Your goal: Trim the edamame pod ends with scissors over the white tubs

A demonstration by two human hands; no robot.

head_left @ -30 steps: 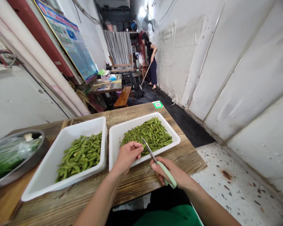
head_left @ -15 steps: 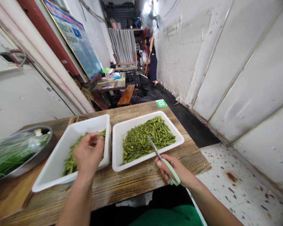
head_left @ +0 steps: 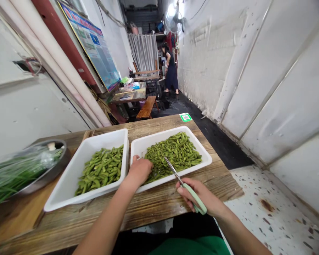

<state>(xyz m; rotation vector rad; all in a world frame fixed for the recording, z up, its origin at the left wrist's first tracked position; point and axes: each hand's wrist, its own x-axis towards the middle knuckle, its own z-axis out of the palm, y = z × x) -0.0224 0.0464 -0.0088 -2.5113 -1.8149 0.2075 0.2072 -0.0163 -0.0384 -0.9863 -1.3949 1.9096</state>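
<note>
My right hand (head_left: 195,193) grips green-handled scissors (head_left: 192,194), their blades pointing over the near side of the right white tray (head_left: 206,162). That tray holds a heap of green edamame pods (head_left: 175,150). My left hand (head_left: 140,170) reaches down into the left end of the same tray, against the pods. Its fingertips are hidden, so whether it holds a pod cannot be seen. To the left stands a deeper white tub (head_left: 61,193) with more edamame pods (head_left: 102,168) in it.
A metal basin (head_left: 39,182) of bagged long green vegetables (head_left: 21,173) sits at the left of the wooden table (head_left: 138,216). A QR card (head_left: 185,117) lies at the far edge. Beyond are a bench (head_left: 146,107), another table and a person (head_left: 171,72) standing.
My left hand has moved right, from over the tub into the right tray. The scissors stay in nearly the same place. The person at the back has shifted posture, and the view has turned slightly.
</note>
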